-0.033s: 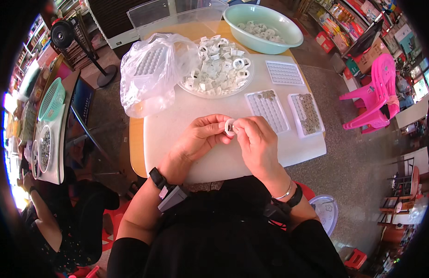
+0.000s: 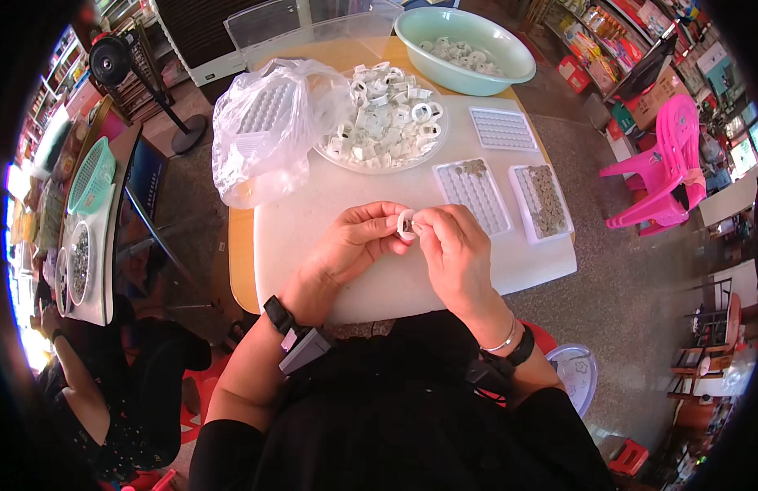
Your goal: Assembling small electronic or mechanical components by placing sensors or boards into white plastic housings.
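Pinching a small white ring-shaped piece in the left hand, closed down on it at the fingertips! Meeting it from the opposite side with the right hand, drawn into a tight pinch too; impossible to make out any contents there. Lying right between both hands, about equally near each, showing no clear long axis. Held above the tabletop, with a dimpled white tray just beyond the right hand.
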The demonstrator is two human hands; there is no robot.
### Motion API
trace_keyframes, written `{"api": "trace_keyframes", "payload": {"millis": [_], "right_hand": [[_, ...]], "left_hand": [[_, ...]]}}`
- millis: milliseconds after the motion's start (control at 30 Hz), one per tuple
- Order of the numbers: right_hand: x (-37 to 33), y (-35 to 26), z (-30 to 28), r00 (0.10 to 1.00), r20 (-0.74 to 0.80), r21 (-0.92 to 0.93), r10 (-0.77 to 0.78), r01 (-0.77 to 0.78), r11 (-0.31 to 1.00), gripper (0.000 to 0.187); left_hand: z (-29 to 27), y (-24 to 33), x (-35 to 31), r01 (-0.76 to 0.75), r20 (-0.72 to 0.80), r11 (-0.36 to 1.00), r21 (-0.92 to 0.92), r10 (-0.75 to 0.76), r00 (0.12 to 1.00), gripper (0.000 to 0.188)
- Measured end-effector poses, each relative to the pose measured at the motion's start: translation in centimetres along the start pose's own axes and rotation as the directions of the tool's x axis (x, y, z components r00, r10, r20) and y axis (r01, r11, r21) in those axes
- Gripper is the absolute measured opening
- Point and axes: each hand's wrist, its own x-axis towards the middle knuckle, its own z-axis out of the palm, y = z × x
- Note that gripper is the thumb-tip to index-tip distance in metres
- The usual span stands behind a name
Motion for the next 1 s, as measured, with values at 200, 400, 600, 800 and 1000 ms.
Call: {"api": "trace_keyframes", "payload": {"millis": [200,400,600,800,1000], "right_hand": [[-0.19,0.42,0.08,0.992,0.032,0.112,0.124,-0.127,0.986,0.016],[0.13,0.29,-0.13,0.993,0.101,0.039,0.057,-0.061,0.997,0.009],[0.26,0.84,-0.22,0.975,0.123,0.188,0.187,-0.208,0.96,0.005],[0.66,0.54,-0.84,0.961,0.192,0.219,0.197,-0.238,0.946,0.005],[-0.17,-0.13,-0.25,0.986,0.064,0.114,0.152,-0.158,0.981,0.014]], "left_hand": [[0.15,-0.08,0.06,-0.011,-0.008,1.0,0.015,0.011,1.0,0.022],[0.01,-0.46,0.3,-0.006,-0.047,0.995,0.103,0.011,0.999,0.02],[-0.03,-0.31,0.35,0.003,-0.031,0.994,0.105,0.0,1.0,0.022],[-0.1,-0.35,0.16,0.028,-0.028,0.989,0.145,-0.024,0.999,0.023],[0.06,-0.11,0.22,0.029,-0.07,0.999,0.017,-0.028,0.997,0.023]]}}
